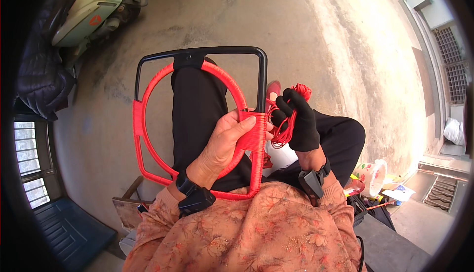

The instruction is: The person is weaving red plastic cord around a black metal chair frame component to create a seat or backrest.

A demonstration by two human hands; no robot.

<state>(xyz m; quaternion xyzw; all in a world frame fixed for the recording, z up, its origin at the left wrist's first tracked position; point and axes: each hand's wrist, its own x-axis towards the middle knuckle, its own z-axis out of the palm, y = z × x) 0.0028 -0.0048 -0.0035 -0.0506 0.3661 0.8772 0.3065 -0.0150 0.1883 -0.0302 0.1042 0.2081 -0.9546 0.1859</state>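
Observation:
A rounded rectangular frame (262,74) with a ring inside it lies across my lap. Its upper part is bare black, while the ring, the lower part and the joints between them are wrapped in red cord. My left hand (223,136), bare, grips the wide red wrapping (256,130) on the frame's right side, thumb on top. Just to the right, my right hand (303,126) wears a black glove and is closed around a looped bundle of red cord (282,136). Part of the bundle sticks out above the glove. The fingers behind the frame are partly hidden.
A pale green scooter (86,15) stands at the far left, with a dark padded cover (44,84) beside it. To the right are a flowered white bucket (373,177), a black bag (380,217) and a floor grate (441,193). A small wooden stool (129,213) is at lower left.

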